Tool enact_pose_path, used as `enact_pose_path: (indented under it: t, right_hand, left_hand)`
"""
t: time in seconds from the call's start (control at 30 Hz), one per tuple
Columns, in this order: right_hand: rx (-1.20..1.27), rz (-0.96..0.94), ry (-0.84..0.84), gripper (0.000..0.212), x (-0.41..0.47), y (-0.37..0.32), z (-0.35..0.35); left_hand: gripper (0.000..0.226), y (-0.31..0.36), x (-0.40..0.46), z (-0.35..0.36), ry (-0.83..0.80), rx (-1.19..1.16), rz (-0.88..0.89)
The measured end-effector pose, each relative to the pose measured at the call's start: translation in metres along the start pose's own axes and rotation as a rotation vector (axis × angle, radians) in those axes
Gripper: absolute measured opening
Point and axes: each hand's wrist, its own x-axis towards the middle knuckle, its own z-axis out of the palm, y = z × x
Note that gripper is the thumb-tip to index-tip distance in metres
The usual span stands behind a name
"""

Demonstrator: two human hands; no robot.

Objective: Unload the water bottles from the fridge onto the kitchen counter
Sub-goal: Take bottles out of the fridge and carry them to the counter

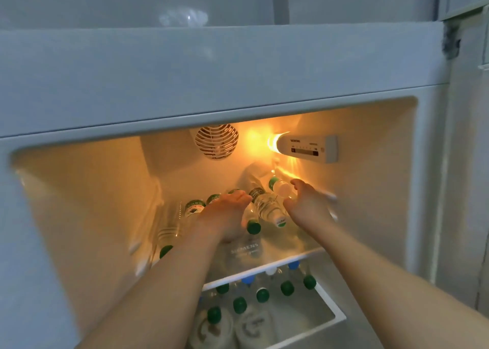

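Observation:
Both of my arms reach into the lit fridge (pixel 383 189). Several clear water bottles with green caps lie on the top glass shelf (pixel 299 256). My left hand (pixel 225 211) lies over the bottles in the middle, fingers fairly straight. My right hand (pixel 307 203) is spread beside a tilted bottle (pixel 267 207), its fingers reaching toward another bottle (pixel 280 185) at the back right; neither hand plainly grips one. A bottle (pixel 169 234) lies at the left of the shelf. More upright bottles (pixel 262 294) with green, blue and white caps stand on the shelf below.
A round fan grille (pixel 217 142) and a white control panel (pixel 308 148) with a glowing lamp sit at the back top. The closed freezer door (pixel 211 65) is above. A white bin (pixel 330 314) holds the lower bottles; two rolled white cloths (pixel 230 327) lie in front.

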Motion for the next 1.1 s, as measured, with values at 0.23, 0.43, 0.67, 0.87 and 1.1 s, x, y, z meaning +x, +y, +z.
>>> enact_pose_path:
  t: [0.23, 0.43, 0.67, 0.87, 1.1]
  right_hand:
    - [-0.119, -0.006, -0.051, 0.059, 0.049, 0.007, 0.026]
    - [-0.277, -0.071, 0.015, 0.069, 0.070, 0.015, 0.053]
    - [-0.202, -0.075, 0.137, 0.049, 0.062, 0.016, 0.050]
    - [-0.065, -0.059, 0.183, 0.046, 0.026, 0.009, 0.019]
    - [0.026, -0.066, 0.241, 0.036, -0.010, 0.000, -0.016]
  left_hand:
    - [0.081, -0.015, 0.031, 0.025, -0.149, 0.005, 0.037]
    - [0.083, -0.019, 0.040, 0.044, -0.053, 0.122, 0.046]
    - [0.068, -0.016, 0.032, 0.053, 0.035, 0.209, 0.083]
    - [0.055, -0.010, 0.016, 0.039, 0.033, 0.138, 0.124]
    - [0.052, 0.006, -0.010, 0.001, 0.236, -0.314, 0.064]
